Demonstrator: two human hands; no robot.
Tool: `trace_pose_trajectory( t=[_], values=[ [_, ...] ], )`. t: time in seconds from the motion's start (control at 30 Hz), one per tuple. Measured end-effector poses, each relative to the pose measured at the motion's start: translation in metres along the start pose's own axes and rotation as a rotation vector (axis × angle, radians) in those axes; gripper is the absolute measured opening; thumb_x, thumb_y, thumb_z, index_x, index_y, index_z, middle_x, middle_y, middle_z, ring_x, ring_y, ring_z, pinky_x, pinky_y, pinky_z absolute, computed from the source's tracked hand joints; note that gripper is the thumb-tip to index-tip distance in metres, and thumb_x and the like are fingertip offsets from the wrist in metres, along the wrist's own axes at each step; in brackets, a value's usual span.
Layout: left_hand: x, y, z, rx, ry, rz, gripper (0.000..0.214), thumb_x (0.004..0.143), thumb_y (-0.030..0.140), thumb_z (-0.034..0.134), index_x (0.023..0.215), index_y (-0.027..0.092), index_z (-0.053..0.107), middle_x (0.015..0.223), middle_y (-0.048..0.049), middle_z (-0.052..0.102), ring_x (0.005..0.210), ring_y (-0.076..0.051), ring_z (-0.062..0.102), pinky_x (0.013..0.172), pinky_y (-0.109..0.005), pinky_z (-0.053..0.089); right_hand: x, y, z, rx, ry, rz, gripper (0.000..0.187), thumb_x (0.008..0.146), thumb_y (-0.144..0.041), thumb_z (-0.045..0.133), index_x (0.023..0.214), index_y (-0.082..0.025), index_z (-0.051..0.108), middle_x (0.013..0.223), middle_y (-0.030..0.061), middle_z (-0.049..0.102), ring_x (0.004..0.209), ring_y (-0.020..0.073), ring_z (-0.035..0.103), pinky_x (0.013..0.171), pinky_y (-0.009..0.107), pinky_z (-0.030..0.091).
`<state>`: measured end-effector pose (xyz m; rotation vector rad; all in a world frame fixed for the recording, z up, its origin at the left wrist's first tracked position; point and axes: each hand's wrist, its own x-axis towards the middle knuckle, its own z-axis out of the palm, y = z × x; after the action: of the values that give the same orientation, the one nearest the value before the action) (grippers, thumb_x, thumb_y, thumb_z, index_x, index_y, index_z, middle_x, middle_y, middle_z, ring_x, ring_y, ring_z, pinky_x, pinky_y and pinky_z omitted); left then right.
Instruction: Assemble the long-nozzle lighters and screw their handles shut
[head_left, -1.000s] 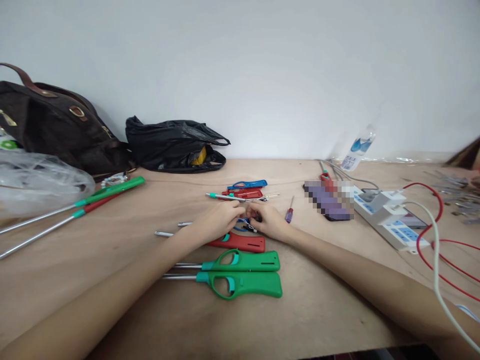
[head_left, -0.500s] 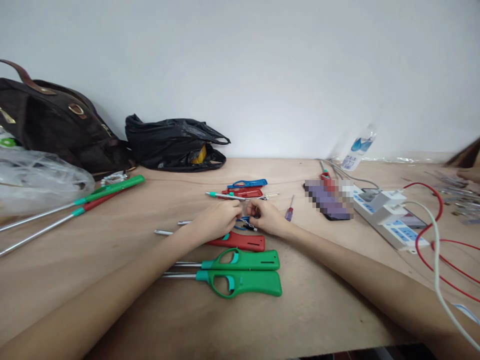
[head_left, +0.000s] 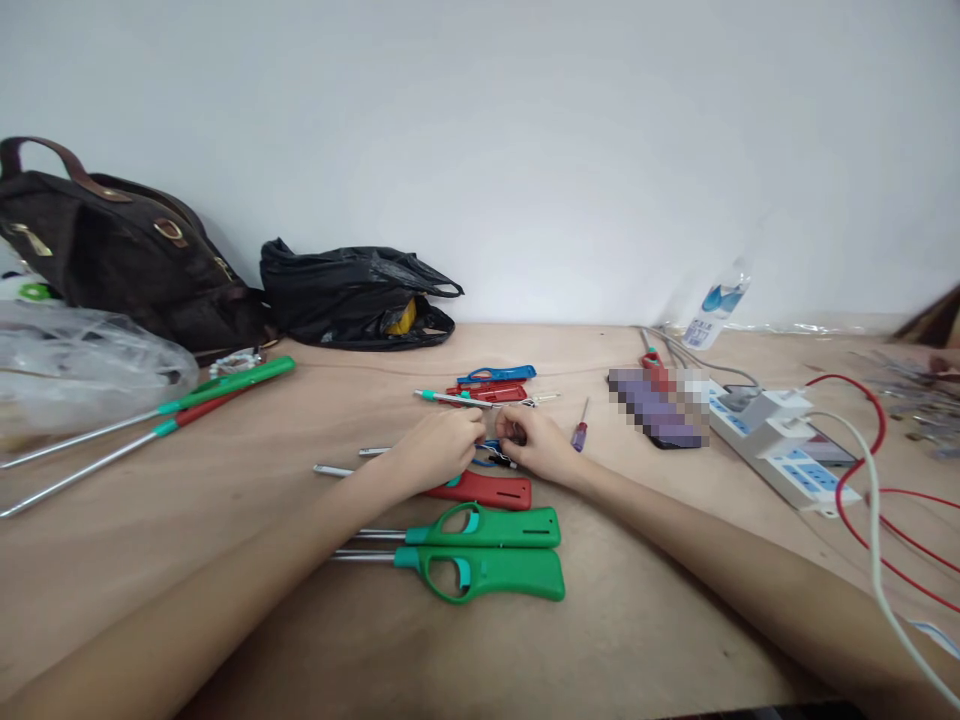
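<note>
My left hand (head_left: 448, 442) is closed in a pinch, just above a partly opened blue lighter (head_left: 486, 453) with loose wires and a small black piece (head_left: 502, 461). Curled fingers bring my right hand (head_left: 538, 442) close beside it. Whatever the fingertips hold is too small or hidden to make out. Behind them lie a metal lighter tube with a teal collar (head_left: 450, 398), a red lighter shell (head_left: 504, 393) and a blue lighter shell (head_left: 496, 374). Nearer to me rest a red gas lighter (head_left: 491, 490) and two green gas lighters (head_left: 517, 527), side by side.
A purple-handled screwdriver (head_left: 580, 432) lies right of my right hand. Further right are a phone (head_left: 652, 408), a white power strip (head_left: 787, 470) with cables and a water bottle (head_left: 716, 303). Left stand a dark bag (head_left: 142, 255), a black plastic bag (head_left: 337, 295) and more lighters (head_left: 225, 387).
The camera view has tilted up slightly, so everything sits a little lower. My right fingers have loosened slightly and drawn a little away from the left hand.
</note>
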<state>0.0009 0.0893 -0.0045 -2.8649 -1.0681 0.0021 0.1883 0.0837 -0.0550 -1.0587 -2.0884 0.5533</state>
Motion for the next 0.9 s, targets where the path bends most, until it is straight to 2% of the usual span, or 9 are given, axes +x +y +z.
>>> trace_pose_trajectory(
  t=[0.13,0.27,0.57,0.77,0.9],
  values=[
    [-0.0011,0.0002,-0.0021,-0.027,-0.014,-0.023,0.023,0.084,0.007,0.042,0.088,0.012,0.065,0.089,-0.0092,0.062,0.079,-0.023,0.062,0.067,-0.031,0.045,-0.0027,-0.0016,-0.0007,-0.040,0.010,-0.115,0.020,0.072,-0.001,0.049,0.077,-0.019,0.058,0.081,0.0015,0.053,0.079,0.0163,0.051,0.070,0.027,0.041],
    [-0.0019,0.0017,-0.0033,-0.036,-0.008,-0.024,0.022,0.084,0.006,0.043,0.087,0.012,0.064,0.089,-0.0094,0.063,0.079,-0.023,0.063,0.067,-0.031,0.046,-0.0035,-0.0033,-0.0008,-0.073,-0.012,-0.163,0.022,0.076,0.000,0.049,0.078,-0.019,0.061,0.087,0.0043,0.057,0.087,0.0186,0.054,0.076,0.030,0.044],
    [-0.0018,0.0039,-0.0052,0.005,-0.061,-0.030,0.024,0.085,0.006,0.041,0.086,0.012,0.063,0.092,-0.0096,0.062,0.083,-0.023,0.063,0.071,-0.031,0.048,-0.0049,-0.0035,0.0009,-0.190,0.031,-0.200,0.019,0.075,-0.001,0.050,0.077,-0.019,0.058,0.083,0.0042,0.056,0.082,0.0186,0.053,0.074,0.030,0.044],
    [-0.0023,0.0045,-0.0005,-0.006,-0.014,-0.024,0.023,0.083,0.006,0.041,0.087,0.012,0.063,0.094,-0.0112,0.062,0.087,-0.024,0.062,0.076,-0.033,0.049,-0.0068,-0.0063,0.0009,-0.441,-0.001,-0.296,0.019,0.081,-0.005,0.048,0.086,-0.017,0.063,0.090,0.0097,0.057,0.088,0.0233,0.051,0.080,0.038,0.044],
    [-0.0043,0.0021,0.0010,0.001,0.002,-0.004,0.027,0.081,0.004,0.041,0.095,0.014,0.062,0.098,-0.0098,0.061,0.084,-0.022,0.062,0.072,-0.031,0.049,-0.0069,-0.0058,0.0010,-0.442,-0.008,-0.292,0.018,0.080,-0.004,0.049,0.084,-0.016,0.063,0.087,0.0097,0.058,0.086,0.0236,0.051,0.080,0.039,0.044]
  ],
)
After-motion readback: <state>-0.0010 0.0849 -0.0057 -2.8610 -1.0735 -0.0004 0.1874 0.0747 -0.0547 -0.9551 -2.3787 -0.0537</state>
